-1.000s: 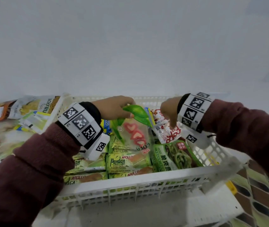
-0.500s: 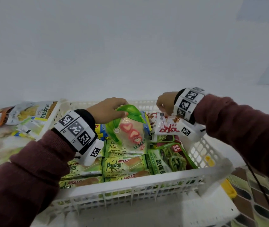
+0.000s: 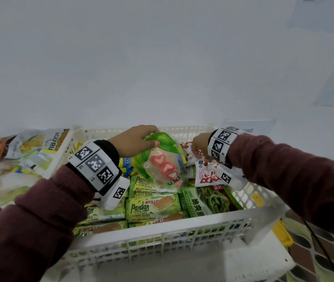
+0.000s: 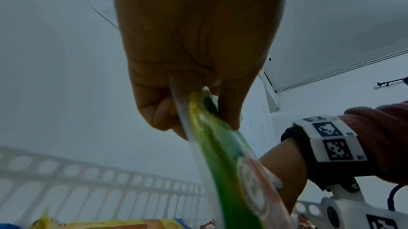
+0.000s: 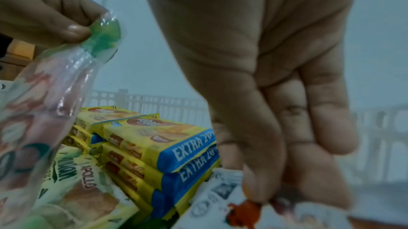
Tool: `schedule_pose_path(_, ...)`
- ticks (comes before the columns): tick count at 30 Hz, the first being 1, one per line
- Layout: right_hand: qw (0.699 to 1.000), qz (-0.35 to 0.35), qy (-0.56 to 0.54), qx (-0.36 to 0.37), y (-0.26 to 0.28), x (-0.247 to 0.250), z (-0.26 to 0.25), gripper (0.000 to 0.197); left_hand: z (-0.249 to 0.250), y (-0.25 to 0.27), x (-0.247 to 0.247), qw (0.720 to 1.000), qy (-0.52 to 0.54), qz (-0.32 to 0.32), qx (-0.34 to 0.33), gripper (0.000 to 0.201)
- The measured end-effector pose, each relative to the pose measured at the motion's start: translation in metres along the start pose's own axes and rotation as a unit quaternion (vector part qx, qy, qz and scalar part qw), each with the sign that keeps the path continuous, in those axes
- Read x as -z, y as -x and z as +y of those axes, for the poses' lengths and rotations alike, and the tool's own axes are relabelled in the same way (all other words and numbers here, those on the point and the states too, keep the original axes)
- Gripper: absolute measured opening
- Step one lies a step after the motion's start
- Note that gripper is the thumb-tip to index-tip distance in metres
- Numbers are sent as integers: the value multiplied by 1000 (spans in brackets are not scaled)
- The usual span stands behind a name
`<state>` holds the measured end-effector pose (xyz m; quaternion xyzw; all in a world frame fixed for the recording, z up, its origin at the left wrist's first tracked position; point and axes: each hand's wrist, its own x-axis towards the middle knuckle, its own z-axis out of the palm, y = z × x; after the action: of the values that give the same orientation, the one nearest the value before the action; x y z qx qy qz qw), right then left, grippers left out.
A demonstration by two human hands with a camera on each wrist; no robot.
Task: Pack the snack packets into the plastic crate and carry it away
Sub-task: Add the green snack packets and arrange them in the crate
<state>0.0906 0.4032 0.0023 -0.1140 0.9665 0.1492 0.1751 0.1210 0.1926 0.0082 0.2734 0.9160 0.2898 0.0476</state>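
Note:
A white plastic crate [image 3: 162,231] sits in front of me, holding several snack packets. My left hand [image 3: 135,140] pinches the top edge of a clear packet with green leaves and red letters [image 3: 162,165], lifted above the pile; the left wrist view shows the same green packet [image 4: 220,145] between thumb and fingers. My right hand [image 3: 199,144] pinches the top of a white-and-red packet [image 3: 207,174] over the crate's right half; its fingertips [image 5: 260,192] close on that packet [image 5: 232,211]. Green Pandan cake packets [image 3: 151,206] and a green-bean packet [image 3: 206,200] lie below.
More packets, including a jackfruit bag [image 3: 40,143], lie loose on the surface left of the crate. Yellow-and-blue biscuit packs [image 5: 159,145] are stacked inside at the far side. A white wall stands just behind. A patterned floor [image 3: 314,257] shows at the lower right.
Both hands have lifted their packets slightly within the crate; the green-leaf packet now hangs more upright and the white-and-red packet has tilted. The view has shifted upward a little.

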Motion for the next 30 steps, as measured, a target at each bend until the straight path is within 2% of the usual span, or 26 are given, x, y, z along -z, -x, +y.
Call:
schedule_pose_path(3,999,-16,-8,31,-2,-2,-3,20,0,0,1,1000,-5,-2,0,5)
schedule_pose_path(5,999,-28,-9,22,-4,1,-1,28,0,1,1,1000,-5,-4,1,5)
schedule_pose_path(9,996,66,-29,-49,-10,17,8,21,-1,1,0,1000,-6,-7,5,4)
schedule_pose_path(11,991,103,-38,-72,-22,19,9,35,-2,1,1,1000,-7,-9,7,4)
schedule_pose_path(13,991,101,-22,-86,-32,12,10,54,-3,0,1,1000,-10,-7,9,5)
schedule_pose_path(14,992,90,7,-90,-33,9,8,57,-4,0,1,1000,-12,-5,10,5)
schedule_pose_path(17,991,69,82,-84,-31,2,1,48,-6,0,0,1000,-13,-4,12,10)
schedule_pose_path(20,992,66,47,-95,-34,4,0,40,-7,0,-1,1000,-16,-2,17,20)
schedule_pose_path(23,991,97,44,-84,-40,10,2,30,-7,0,1,1000,-11,6,18,21)
schedule_pose_path(27,989,131,-54,-48,-32,33,9,11,-7,0,3,1000,4,16,25,19)
schedule_pose_path(30,989,131,-72,-7,-28,45,16,33,-6,1,4,1000,11,16,17,9)
